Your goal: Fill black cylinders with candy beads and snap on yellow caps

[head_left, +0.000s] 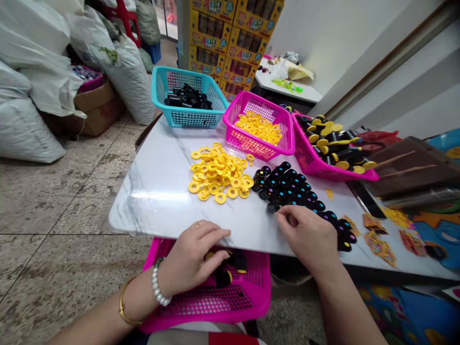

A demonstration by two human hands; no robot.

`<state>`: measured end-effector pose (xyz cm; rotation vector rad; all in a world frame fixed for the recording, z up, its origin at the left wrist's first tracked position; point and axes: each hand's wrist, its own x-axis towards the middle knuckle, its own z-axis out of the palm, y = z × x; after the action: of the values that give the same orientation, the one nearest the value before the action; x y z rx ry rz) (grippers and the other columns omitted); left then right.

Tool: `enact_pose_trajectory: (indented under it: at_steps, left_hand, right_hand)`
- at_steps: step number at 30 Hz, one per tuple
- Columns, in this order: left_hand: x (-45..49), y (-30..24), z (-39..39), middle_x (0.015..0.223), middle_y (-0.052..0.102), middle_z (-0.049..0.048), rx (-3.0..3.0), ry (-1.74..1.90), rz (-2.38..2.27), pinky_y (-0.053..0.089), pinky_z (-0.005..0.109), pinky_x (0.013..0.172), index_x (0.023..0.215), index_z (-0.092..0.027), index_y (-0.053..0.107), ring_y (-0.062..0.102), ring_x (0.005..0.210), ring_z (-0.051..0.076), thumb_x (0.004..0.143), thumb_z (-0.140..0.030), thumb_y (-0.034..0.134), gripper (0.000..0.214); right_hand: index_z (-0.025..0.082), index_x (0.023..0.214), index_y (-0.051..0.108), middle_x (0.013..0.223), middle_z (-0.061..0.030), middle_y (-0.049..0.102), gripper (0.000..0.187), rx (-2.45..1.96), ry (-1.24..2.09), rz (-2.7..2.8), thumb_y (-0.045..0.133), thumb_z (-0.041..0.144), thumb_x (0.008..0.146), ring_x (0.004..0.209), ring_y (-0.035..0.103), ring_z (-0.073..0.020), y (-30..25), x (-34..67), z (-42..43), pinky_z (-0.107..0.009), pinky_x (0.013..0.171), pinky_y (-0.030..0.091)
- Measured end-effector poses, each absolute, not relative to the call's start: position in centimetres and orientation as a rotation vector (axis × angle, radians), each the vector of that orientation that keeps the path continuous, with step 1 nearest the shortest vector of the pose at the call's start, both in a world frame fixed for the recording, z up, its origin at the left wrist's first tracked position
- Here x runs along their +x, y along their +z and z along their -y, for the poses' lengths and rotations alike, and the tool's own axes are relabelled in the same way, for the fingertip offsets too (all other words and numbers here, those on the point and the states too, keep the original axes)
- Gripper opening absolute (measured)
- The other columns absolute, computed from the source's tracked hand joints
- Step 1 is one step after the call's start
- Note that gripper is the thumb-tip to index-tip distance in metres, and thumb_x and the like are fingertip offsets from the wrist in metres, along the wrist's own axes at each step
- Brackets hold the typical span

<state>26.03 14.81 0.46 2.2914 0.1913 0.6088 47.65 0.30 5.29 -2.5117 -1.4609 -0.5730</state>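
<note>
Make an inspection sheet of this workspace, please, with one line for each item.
Surface: white marble-pattern table top, glossy.
Job's things: loose yellow rings and rows of black tubes on the table; more in a teal basket, a pink basket and a second pink basket.
Hands: left hand over black-and-yellow pieces in a lower pink basket; right hand touching the black tubes.
Clutter: printed paper scraps, dark board.
Cables: nothing seen.
Surroundings: white sacks, cardboard box, yellow cartons.

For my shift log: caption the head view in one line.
Right hand touches black tubes; left hand over pink basket.
</note>
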Motion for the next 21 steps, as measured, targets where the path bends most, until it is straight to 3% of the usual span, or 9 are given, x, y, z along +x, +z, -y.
enact_pose_trajectory:
  at_steps: [4,9,14,17,21]
  left_hand:
    - [26.4,0.6,-14.5,0.123,0.052,0.0127,2.207,0.691,-0.377,0.046,0.039,0.094,0.135,-0.017,0.043,0.049,0.113,0.023,0.079,-0.027,0.068,0.062]
    - [26.4,0.6,-14.7,0.106,0.058,0.0086,2.236,0.68,-0.415,0.048,0.041,0.088,0.114,-0.019,0.057,0.052,0.1,0.023,0.082,-0.018,0.062,0.032]
    - [25.9,0.5,-15.1,0.1,0.059,0.0083,2.25,0.711,-0.513,0.048,0.042,0.083,0.109,-0.017,0.058,0.052,0.093,0.023,0.082,-0.028,0.065,0.03]
    - [25.7,0.4,-15.0,0.099,0.059,0.0085,2.268,0.723,-0.541,0.047,0.042,0.082,0.111,-0.016,0.057,0.051,0.093,0.022,0.082,-0.029,0.065,0.032]
    - [25.7,0.3,-14.9,0.101,0.058,0.0091,2.301,0.717,-0.559,0.046,0.042,0.084,0.108,-0.015,0.058,0.051,0.094,0.023,0.083,-0.029,0.064,0.03]
  right_hand:
    - [0.019,0.08,0.064,0.065,-0.0015,0.062,0.014,-2.188,-0.138,1.783,0.053,0.024,0.087,0.057,0.056,-0.013,6.1,43.3,-1.4,-0.025,0.057,0.038]
    - [0.021,0.085,0.066,0.068,-0.0014,0.063,0.016,-1.927,0.29,1.869,0.052,0.028,0.089,0.059,0.056,-0.0129,5.8,41.0,-4.8,-0.025,0.058,0.04]
    - [0.019,0.108,0.066,0.073,-0.0037,0.068,0.032,-2.177,0.106,1.673,0.058,0.04,0.086,0.063,0.059,-0.0164,3.8,43.7,-9.1,-0.027,0.062,0.042]
    - [0.018,0.106,0.066,0.08,-0.0061,0.07,0.03,-2.298,0.027,1.678,0.06,0.038,0.084,0.068,0.061,-0.0185,2.6,44.1,-9.7,-0.028,0.063,0.042]
    - [0.021,0.101,0.065,0.079,-0.0027,0.062,0.023,-2.188,0.202,1.689,0.063,0.03,0.08,0.065,0.056,-0.0154,2.9,43.9,-7.8,-0.027,0.064,0.043]
